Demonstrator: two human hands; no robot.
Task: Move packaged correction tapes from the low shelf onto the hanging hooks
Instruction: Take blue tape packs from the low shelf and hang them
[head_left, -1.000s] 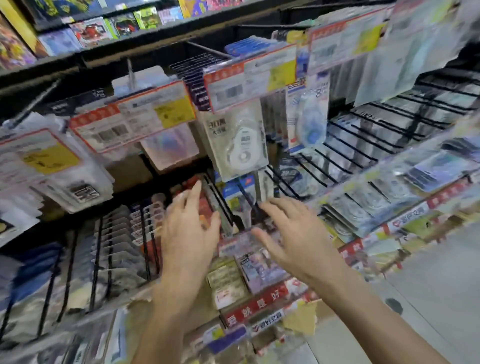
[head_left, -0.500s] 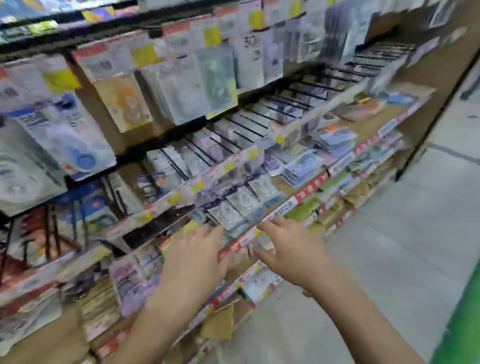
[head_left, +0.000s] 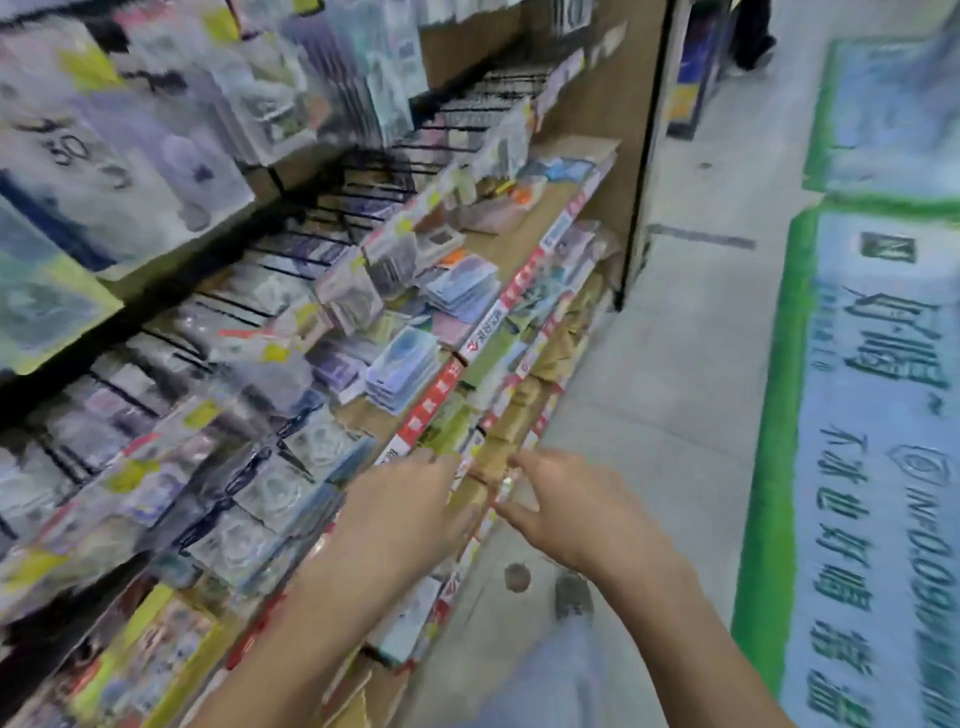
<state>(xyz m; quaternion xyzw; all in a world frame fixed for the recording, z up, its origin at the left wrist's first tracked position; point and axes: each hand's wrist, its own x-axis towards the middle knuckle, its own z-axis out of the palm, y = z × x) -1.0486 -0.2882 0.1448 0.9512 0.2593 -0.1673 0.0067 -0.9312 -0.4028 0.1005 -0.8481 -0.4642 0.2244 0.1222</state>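
Both hands are out in front of the shelving, and the picture is heavily smeared with motion blur. The left hand reaches forward with its fingers stretched nearly straight, fingertips at the red price strip on the front edge of the low shelf; nothing sits in its grasp. The right hand is beside it, out over the floor, fingers spread loosely with the thumb out, and it holds nothing either. Between the 2 hands runs the shelf edge with its brown cardboard fronts.

The packaged correction tapes lie in small flat stacks on the low shelf, ahead of and above both sets of fingertips, apart from them. More clear packs hang on the black hooks up and to the left. Whether the left fingertips actually touch the strip cannot be told through the blur. A green-bordered floor graphic fills the right.
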